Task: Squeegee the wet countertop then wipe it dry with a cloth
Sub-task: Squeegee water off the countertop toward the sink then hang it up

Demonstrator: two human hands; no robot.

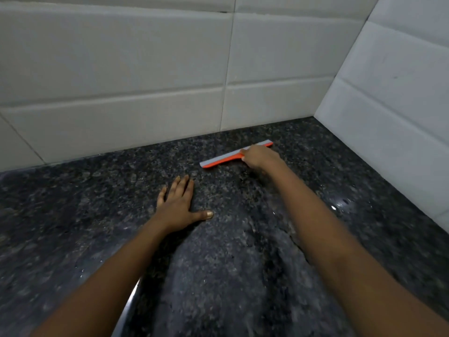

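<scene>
A: Handle of the orange-and-grey plastic squeegee (226, 159)?
B: Hidden beneath the right hand (261, 158), with part of the blade.
A: The dark speckled granite countertop (97, 215)?
B: Cut off left, right and below; right part blurred. Both bare forearms (345, 242) leave by the lower edge.

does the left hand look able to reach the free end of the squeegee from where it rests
Probably yes. The left hand lies flat on the countertop, with only bare stone between it and the nearer end of the squeegee. The right hand grips it further along, leaving that end uncovered.
</scene>
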